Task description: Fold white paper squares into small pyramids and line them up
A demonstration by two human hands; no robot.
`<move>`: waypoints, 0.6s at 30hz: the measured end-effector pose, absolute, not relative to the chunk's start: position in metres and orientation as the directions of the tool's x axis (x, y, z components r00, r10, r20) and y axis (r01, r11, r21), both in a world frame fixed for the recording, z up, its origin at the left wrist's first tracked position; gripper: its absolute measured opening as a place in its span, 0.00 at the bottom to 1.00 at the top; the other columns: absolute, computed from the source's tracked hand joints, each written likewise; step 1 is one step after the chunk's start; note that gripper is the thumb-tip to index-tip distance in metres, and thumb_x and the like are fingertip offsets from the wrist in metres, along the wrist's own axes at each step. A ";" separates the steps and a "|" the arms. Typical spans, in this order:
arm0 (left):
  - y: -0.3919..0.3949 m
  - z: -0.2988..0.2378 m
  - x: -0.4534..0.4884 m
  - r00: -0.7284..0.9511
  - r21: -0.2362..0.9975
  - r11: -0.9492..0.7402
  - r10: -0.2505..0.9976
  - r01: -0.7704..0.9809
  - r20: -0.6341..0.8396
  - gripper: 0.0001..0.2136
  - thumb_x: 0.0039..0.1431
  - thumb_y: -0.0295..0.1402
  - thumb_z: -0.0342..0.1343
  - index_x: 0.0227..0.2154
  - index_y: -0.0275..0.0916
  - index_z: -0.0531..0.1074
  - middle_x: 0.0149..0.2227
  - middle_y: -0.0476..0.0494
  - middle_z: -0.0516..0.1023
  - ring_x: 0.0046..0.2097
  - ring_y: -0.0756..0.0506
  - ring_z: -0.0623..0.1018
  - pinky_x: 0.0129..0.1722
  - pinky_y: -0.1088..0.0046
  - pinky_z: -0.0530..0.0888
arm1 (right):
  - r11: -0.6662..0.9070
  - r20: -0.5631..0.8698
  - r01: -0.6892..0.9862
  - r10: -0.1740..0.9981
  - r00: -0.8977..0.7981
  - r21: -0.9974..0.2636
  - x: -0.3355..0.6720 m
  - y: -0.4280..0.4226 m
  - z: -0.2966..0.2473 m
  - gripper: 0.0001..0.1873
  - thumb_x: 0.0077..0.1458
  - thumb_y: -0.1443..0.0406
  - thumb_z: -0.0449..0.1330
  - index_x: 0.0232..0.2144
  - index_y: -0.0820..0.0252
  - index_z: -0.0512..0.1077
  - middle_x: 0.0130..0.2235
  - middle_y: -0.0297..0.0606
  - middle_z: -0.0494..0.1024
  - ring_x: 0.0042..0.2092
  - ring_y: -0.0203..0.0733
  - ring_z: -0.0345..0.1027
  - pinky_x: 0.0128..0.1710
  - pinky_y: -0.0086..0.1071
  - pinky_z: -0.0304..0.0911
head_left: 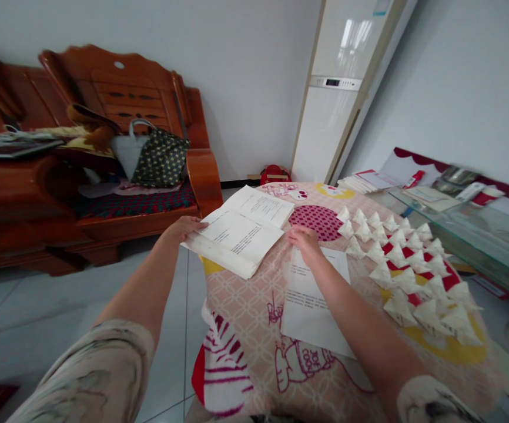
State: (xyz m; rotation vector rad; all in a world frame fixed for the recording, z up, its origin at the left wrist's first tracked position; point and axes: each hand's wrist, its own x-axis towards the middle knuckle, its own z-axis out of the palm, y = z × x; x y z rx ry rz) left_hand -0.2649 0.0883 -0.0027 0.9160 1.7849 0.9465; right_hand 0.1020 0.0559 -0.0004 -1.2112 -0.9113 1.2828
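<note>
An open book (241, 232) with printed pages lies at the left side of the cloth-covered table, tilted to my view. My left hand (188, 228) is closed on its left edge, thumb over the page. At the right edge of the book, my right hand (304, 239) has its fingers pinched together on the page corner. Below my right forearm lies a loose printed sheet (307, 299), partly covered by the arm. Rows of several folded white paper pieces (398, 255) stand on the table to the right of that hand.
The patterned tablecloth (237, 299) hangs over the table's edge. To the right is a glass shelf (492, 229) with a metal bowl (457, 175) and a stack of papers (360, 182). A wooden sofa (140, 226) holding bags stands at left; a tall white cabinet unit (331, 123) is behind.
</note>
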 end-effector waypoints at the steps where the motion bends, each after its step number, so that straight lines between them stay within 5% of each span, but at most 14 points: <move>1: 0.089 -0.003 -0.265 -0.335 0.877 0.436 0.872 0.203 -0.356 0.16 0.28 0.33 0.71 0.22 0.38 0.71 0.19 0.52 0.73 0.21 0.49 0.71 0.21 0.75 0.66 | -0.129 -0.155 -0.218 0.982 0.109 -0.967 0.100 0.064 0.002 0.04 0.50 0.73 0.61 0.29 0.60 0.72 0.27 0.33 0.78 0.32 0.37 0.74 0.40 0.32 0.73; 9: 0.088 -0.008 -0.266 -0.324 0.883 0.423 0.880 0.203 -0.347 0.18 0.28 0.36 0.71 0.24 0.38 0.71 0.21 0.50 0.75 0.23 0.48 0.72 0.24 0.75 0.66 | -0.318 -0.339 -0.259 0.940 0.040 -0.912 0.093 0.107 0.008 0.10 0.59 0.70 0.56 0.25 0.62 0.69 0.20 0.38 0.75 0.22 0.35 0.68 0.20 0.24 0.63; 18: 0.085 -0.003 -0.262 -0.352 0.893 0.382 0.891 0.236 -0.288 0.19 0.27 0.38 0.72 0.24 0.38 0.70 0.20 0.51 0.73 0.21 0.50 0.69 0.23 0.75 0.64 | -0.334 -0.341 -0.069 0.924 0.170 -0.940 0.077 0.144 0.000 0.11 0.50 0.71 0.66 0.21 0.61 0.67 0.12 0.28 0.65 0.14 0.32 0.58 0.11 0.22 0.50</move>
